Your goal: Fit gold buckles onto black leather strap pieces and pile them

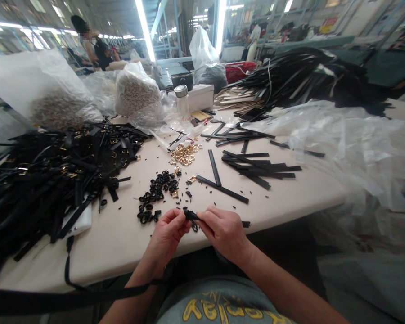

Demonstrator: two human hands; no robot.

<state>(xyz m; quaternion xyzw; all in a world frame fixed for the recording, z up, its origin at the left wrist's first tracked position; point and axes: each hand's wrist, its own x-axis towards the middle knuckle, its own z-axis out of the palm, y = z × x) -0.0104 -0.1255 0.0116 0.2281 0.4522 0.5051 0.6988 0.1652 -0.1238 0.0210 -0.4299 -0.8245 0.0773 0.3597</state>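
Observation:
Near the table's front edge, my left hand (170,227) and my right hand (224,229) meet, both closed on a short black strap (191,215). The left thumb and fingers pinch its left end; the right fingers wrap over its other end, and a black strap tip (245,224) shows past that hand. Whether a buckle sits in the strap is hidden. Just beyond my left hand lies a pile of small black loops (158,186). Gold buckles (184,154) are heaped farther back, with a single gold buckle (192,179) nearer my hands.
Black straps with buckles (77,162) cover the table's left side. Loose black strips (259,166) lie to the right, beside clear plastic sheeting (351,139). Behind stand a filled plastic bag (138,92), a lidded bottle (182,103) and a large bundle of black strips (300,72).

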